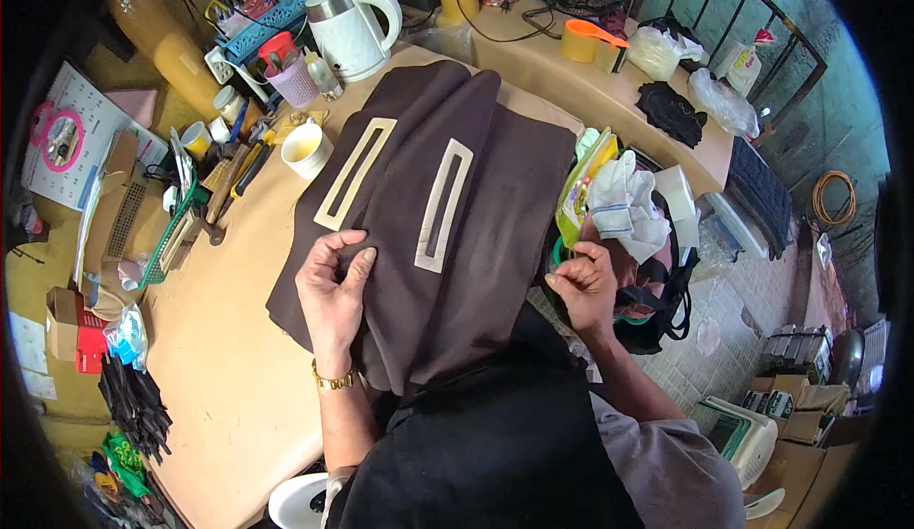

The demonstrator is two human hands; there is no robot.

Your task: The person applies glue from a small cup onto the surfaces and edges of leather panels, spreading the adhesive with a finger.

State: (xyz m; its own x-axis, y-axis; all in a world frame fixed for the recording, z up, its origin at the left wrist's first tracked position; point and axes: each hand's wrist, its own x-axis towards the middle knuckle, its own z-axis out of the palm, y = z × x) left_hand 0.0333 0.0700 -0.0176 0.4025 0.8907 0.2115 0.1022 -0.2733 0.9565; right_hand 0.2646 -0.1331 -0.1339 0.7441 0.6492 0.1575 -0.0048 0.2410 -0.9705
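Observation:
A dark brown piece of cloth (519, 181) lies in folds over the table and reaches my lap. On it rest two pale, long rectangular frames with slots: the left frame (355, 174) and the right frame (444, 207), roughly side by side and tilted. My left hand (333, 286), with a gold bracelet at the wrist, lies on the cloth just below the left frame. Its thumb and forefinger are apart, and nothing shows between them. Raised off the cloth's right edge, my right hand (586, 286) has its fingers curled toward the thumb; anything held there is too small to make out.
A white kettle (352, 32), a purple cup (293, 83) and a white mug (307, 150) stand behind the cloth. A hammer (221, 196) and a green basket (176, 229) are at left. At right, a bag (657, 291) holds a white cloth (625, 207). An orange tape roll (579, 41) sits farther back.

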